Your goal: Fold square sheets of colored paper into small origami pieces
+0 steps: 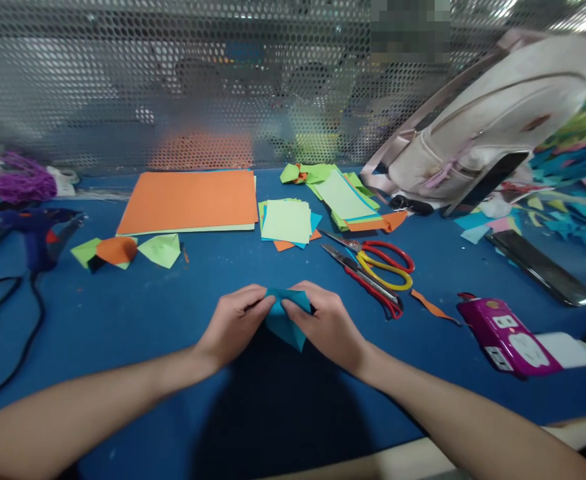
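A small piece of blue paper (285,327) is pinched between both hands, just above the middle of the blue table (173,407). My left hand (237,320) grips its left upper edge, thumb on top. On the other side, my right hand (325,320) holds the right part of the same sheet, its thumb pressing near the centre. The paper looks folded, with one corner pointing down toward me; how its far side is folded stays hidden by the fingers.
Ahead lie square papers (287,221), an orange sheet stack (190,201) and folded paper pieces (117,252). Scissors (385,265) and a craft knife (365,280) lie right of my hands. A glue gun (37,233), a purple power strip (510,337), a phone (543,267) and a backpack (493,113) flank them.
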### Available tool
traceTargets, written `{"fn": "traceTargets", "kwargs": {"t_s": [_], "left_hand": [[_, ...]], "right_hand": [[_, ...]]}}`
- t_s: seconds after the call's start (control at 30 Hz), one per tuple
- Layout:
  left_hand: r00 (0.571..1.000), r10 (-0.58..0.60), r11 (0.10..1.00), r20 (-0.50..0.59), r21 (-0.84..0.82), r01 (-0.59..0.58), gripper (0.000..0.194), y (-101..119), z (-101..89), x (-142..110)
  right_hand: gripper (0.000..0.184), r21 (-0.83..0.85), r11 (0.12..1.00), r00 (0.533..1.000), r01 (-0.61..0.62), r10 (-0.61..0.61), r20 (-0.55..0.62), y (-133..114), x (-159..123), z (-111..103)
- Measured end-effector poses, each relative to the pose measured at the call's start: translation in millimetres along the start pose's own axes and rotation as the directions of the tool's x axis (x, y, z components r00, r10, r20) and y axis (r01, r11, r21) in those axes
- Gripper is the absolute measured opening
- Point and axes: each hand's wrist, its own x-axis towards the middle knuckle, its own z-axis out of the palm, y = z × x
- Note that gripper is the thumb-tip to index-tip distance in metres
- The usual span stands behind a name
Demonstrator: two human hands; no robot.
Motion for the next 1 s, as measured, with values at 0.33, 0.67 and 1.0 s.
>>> {"fn": "traceTargets", "kwargs": {"t_s": [0.33, 0.67, 1.0], "left_hand": [[0.998, -0.056, 0.997, -0.002, -0.059, 0.055, 0.029, 2.0, 4.8, -4.4], [0.998, -0.033, 0.999, -0.047, 0.030, 0.035, 0.023, -1.6, 3.3, -3.0], [0.992, -0.108, 0.992, -0.072, 0.053, 0.112, 0.023, -3.7, 0.7, 1.4]], "right_hand": [[0.013, -0.029, 0.993, 0.993, -0.118, 0.117, -0.034, 2.5, -3.8, 2.6], [0.022, -0.046, 0.985, 0.985, -0.166, 0.163, -0.052, 7.0, 0.1, 0.4], [0.027, -0.071, 0.987, 0.990, -0.142, 0.139, -0.036, 2.1, 2.3, 2.7]]}}
